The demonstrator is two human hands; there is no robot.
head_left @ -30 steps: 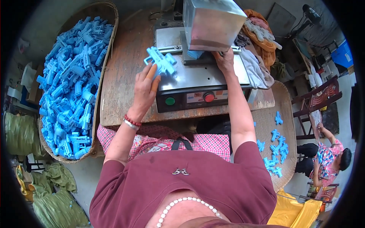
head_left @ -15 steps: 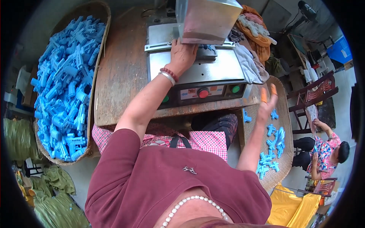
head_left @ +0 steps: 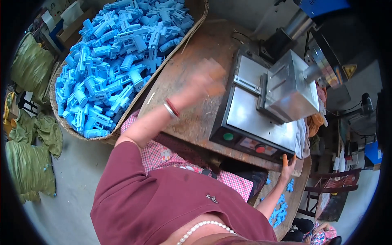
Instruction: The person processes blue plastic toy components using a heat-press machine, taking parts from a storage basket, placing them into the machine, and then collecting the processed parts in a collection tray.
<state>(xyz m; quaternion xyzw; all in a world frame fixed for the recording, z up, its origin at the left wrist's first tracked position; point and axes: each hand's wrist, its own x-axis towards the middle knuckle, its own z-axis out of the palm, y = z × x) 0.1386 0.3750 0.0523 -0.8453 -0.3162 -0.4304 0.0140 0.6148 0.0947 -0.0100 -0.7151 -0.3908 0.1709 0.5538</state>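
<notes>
Both hands are empty: the blurred left hand (head_left: 208, 81) hovers open over the bench (head_left: 192, 118) beside one heaped basket (head_left: 122, 118) of blue toy-gun shells (head_left: 118, 57), too many to count, while the right hand (head_left: 287, 165), fingers spread, hangs below the single press machine (head_left: 265, 118).

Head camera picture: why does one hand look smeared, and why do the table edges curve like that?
In the head view, the left hand is streaked by motion blur over the wooden table, while the right hand beside the press machine is sharp. The fisheye lens bends straight edges toward the dark round rim. Light is soft daylight; the metal block shows mild glare, and the basket of blue plastic parts is crisp.
</notes>
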